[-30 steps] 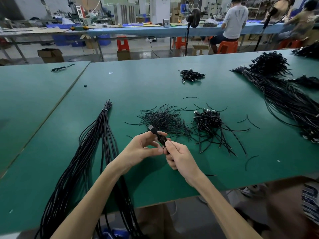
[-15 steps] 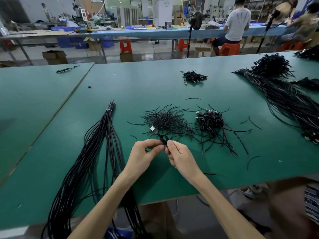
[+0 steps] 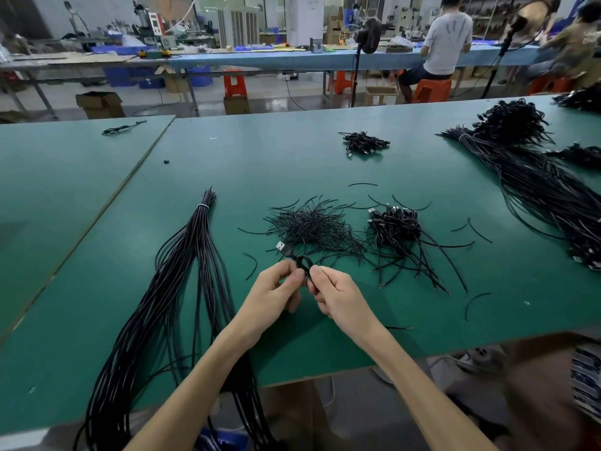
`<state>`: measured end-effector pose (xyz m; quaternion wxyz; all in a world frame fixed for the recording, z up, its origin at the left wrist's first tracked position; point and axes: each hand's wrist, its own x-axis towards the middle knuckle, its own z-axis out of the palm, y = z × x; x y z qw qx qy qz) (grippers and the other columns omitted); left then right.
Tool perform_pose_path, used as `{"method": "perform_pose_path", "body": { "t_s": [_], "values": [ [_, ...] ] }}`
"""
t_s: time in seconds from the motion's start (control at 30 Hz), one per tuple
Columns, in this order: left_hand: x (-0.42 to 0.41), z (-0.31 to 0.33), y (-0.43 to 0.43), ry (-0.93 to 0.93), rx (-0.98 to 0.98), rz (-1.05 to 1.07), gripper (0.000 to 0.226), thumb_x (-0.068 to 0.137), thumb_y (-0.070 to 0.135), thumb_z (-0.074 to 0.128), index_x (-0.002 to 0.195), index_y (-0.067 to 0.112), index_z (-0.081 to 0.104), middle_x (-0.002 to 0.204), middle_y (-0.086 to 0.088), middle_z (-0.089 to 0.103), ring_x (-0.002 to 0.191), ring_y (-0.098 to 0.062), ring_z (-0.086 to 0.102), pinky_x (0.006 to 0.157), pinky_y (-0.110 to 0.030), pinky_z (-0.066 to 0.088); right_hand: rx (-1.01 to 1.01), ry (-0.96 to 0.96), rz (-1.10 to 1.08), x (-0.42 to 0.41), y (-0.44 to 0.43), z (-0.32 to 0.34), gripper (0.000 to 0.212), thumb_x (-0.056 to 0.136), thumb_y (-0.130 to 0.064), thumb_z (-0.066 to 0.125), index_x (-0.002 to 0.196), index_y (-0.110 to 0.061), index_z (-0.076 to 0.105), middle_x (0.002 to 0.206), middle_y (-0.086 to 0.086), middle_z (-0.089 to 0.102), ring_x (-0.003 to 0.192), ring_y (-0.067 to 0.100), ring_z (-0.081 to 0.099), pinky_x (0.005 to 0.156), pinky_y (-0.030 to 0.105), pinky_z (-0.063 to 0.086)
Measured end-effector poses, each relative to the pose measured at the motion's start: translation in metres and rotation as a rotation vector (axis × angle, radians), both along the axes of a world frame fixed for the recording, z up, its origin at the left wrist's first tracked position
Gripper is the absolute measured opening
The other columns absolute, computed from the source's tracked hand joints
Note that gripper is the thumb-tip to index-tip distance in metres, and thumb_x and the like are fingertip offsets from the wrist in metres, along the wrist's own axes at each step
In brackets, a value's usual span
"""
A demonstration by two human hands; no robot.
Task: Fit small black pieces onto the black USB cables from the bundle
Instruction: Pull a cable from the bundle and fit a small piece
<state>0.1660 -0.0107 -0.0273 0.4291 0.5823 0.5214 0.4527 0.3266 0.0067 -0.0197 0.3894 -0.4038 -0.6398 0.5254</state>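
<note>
Two hands meet above the near half of the green table (image 3: 260, 157). The left hand (image 3: 276, 288) and right hand (image 3: 338, 294) each pinch a thin black USB cable (image 3: 304, 262), which within the last second has curled into a small loop between them, its silver plug (image 3: 281, 246) pointing far-left. Fitting looks underway. Just beyond lies the heap of small black pieces (image 3: 312, 227).

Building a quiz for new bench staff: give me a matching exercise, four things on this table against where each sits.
1. tied cable bundle
2. loose thin strands
3. USB cable
4. small coiled heap

A. pinched by left hand and right hand
B. farthest from the hands
C. left, overhanging near edge
D. just beyond the hands

Pairs: 1-C, 2-D, 3-A, 4-B.
</note>
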Motion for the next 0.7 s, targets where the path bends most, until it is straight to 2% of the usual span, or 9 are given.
{"method": "perform_pose_path", "body": {
  "t_s": [0.1,0.2,0.3,0.37,0.43,0.5,0.6,0.7],
  "values": [
    [-0.007,0.007,0.001,-0.176,-0.138,-0.073,0.028,0.101,0.030,0.060,0.080,0.013,0.054,0.064,0.000,0.044,0.047,-0.014,0.039,0.047,-0.019,0.028,0.042,0.003,0.007,-0.001,0.000,0.001,0.039,0.112,-0.023,0.042,0.075,-0.010,0.050,0.054,-0.014,0.039,0.049,0.006,0.029,0.048,0.021,0.027],
    [-0.005,0.013,0.000,-0.457,-0.272,-0.189,0.023,0.099,0.024,0.060,0.080,0.012,0.056,0.073,-0.003,0.041,0.046,-0.010,0.033,0.047,-0.020,0.031,0.054,0.054,0.014,0.003,0.000,0.001,0.037,0.112,-0.023,0.042,0.078,-0.011,0.052,0.055,-0.018,0.041,0.049,0.003,0.028,0.047,0.016,0.027],
    [0.004,0.021,0.000,-0.626,-0.411,-0.147,0.022,0.099,0.021,0.056,0.079,0.013,0.054,0.074,0.000,0.041,0.046,-0.009,0.031,0.046,-0.020,0.033,0.113,0.060,-0.015,0.004,0.000,-0.001,0.038,0.109,-0.030,0.045,0.080,-0.006,0.052,0.062,-0.012,0.041,0.057,0.010,0.030,0.053,0.024,0.029],
    [0.008,0.025,0.002,-0.661,-0.513,-0.088,0.021,0.098,0.022,0.056,0.079,0.013,0.052,0.072,0.003,0.040,0.045,-0.008,0.030,0.043,-0.020,0.030,0.212,-0.006,-0.073,0.003,0.001,-0.005,0.041,0.108,-0.030,0.047,0.082,0.002,0.050,0.066,-0.009,0.041,0.063,0.010,0.033,0.060,0.027,0.031],
    [0.007,0.029,0.003,-0.684,-0.591,-0.082,0.024,0.099,0.023,0.057,0.076,0.015,0.052,0.070,0.005,0.037,0.043,-0.007,0.029,0.040,-0.020,0.028,0.330,-0.075,-0.123,0.002,0.002,-0.010,0.037,0.109,-0.026,0.049,0.082,0.000,0.052,0.069,-0.012,0.045,0.064,0.008,0.037,0.062,0.024,0.034],
    [0.005,0.030,0.002,-0.720,-0.637,-0.098,0.028,0.099,0.025,0.057,0.073,0.016,0.051,0.068,0.006,0.034,0.042,-0.005,0.026,0.038,-0.019,0.027,0.412,-0.133,-0.146,0.001,0.003,-0.014,0.031,0.109,-0.022,0.049,0.086,-0.003,0.059,0.078,-0.005,0.056,0.071,0.012,0.049,0.066,0.029,0.042],
    [0.001,0.028,-0.003,-0.730,-0.619,-0.120,0.028,0.095,0.027,0.061,0.072,0.016,0.052,0.067,0.007,0.032,0.042,-0.004,0.024,0.039,-0.018,0.025,0.452,-0.180,-0.141,-0.001,0.003,-0.017,0.025,0.109,-0.021,0.050,0.096,-0.008,0.067,0.088,-0.002,0.060,0.080,0.014,0.056,0.073,0.033,0.047],
    [0.000,0.029,-0.006,-0.726,-0.556,-0.106,0.025,0.091,0.024,0.062,0.070,0.014,0.053,0.065,0.005,0.033,0.041,-0.005,0.025,0.041,-0.020,0.027,0.437,-0.162,-0.124,-0.001,0.001,-0.015,0.023,0.108,-0.025,0.052,0.102,-0.013,0.070,0.089,-0.007,0.058,0.077,0.010,0.054,0.070,0.022,0.042]
  ]
}}
